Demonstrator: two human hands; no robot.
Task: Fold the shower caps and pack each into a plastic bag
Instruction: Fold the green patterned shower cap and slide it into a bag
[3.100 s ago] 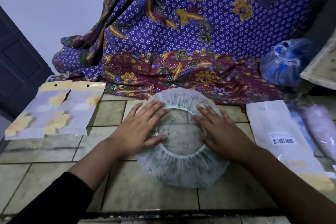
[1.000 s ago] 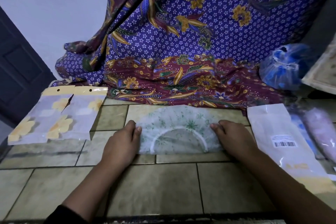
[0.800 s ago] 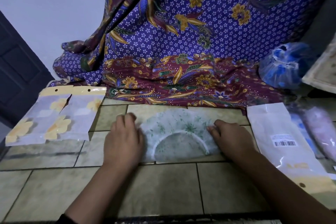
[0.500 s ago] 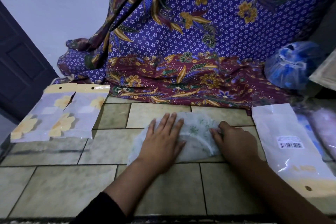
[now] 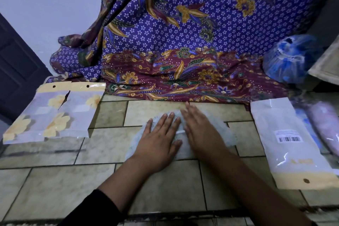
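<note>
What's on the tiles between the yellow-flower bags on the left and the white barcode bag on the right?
In the head view, a folded shower cap, pressed flat under the left hand and right hand. Bare tiles flank it.

A greenish-beige tiled worktop (image 5: 55,185) fills the lower frame. A purple-and-maroon floral batik cloth (image 5: 183,42) drapes behind it. A plain pale wall (image 5: 45,5) shows upper left, with a dark panelled door (image 5: 16,71) at the left edge.

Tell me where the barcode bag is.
Head view, right side: the barcode bag lies flat on the tiled surface, between the right hand and a pink bundle.
</note>
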